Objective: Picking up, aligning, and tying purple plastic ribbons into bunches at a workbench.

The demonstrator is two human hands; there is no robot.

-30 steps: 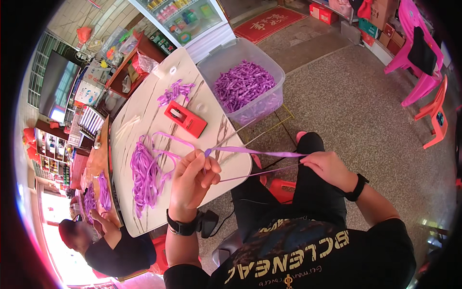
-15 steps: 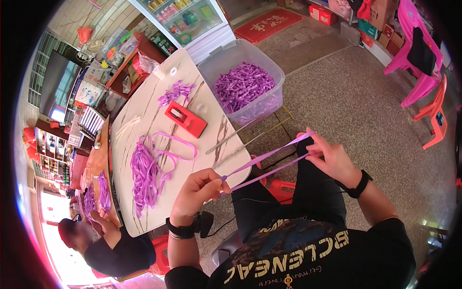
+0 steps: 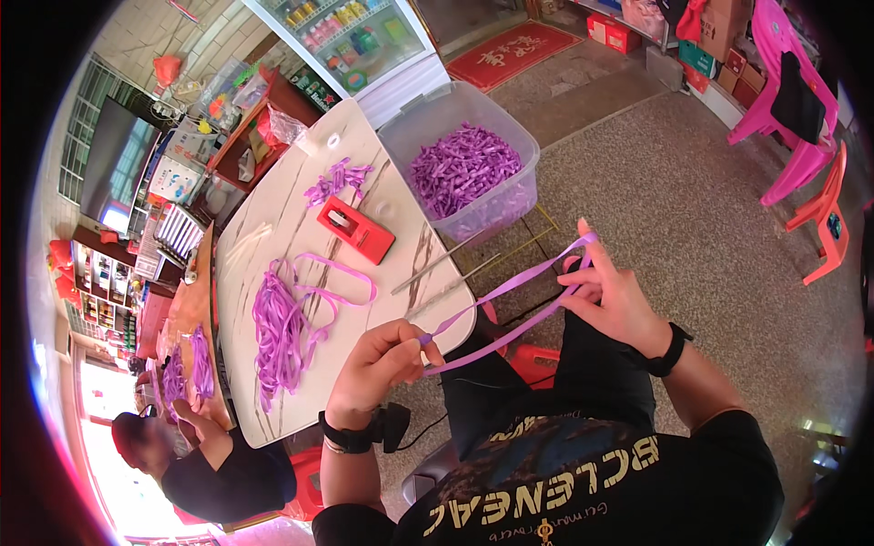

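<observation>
A long purple ribbon [image 3: 519, 284] runs as a loop between my hands, in front of the table corner. My left hand [image 3: 375, 366] pinches it near a small purple knot at the thumb and forefinger. On the other side, my right hand [image 3: 617, 296] has its forefinger raised with the ribbon passing round it, the other fingers curled toward the thumb by the lower strand. On the marbled table [image 3: 364, 314] lies a heap of purple ribbons [image 3: 280, 341], one strand looping off it. Further back sit a red tape dispenser [image 3: 355, 229] and a small pile of folded purple ribbons [image 3: 339, 180].
A clear plastic tub [image 3: 523, 205] full of folded purple ribbon pieces stands against the table's right edge. Two thin metal rods [image 3: 437, 269] jut over that edge. A co-worker [image 3: 214, 464] sits at the lower left by more ribbons. An orange stool [image 3: 824, 227] stands far right.
The taut ribbon has gone slacker and bows. My right forefinger has lifted upright with the ribbon round it, and that hand has moved slightly left. My left hand keeps its pinch.
</observation>
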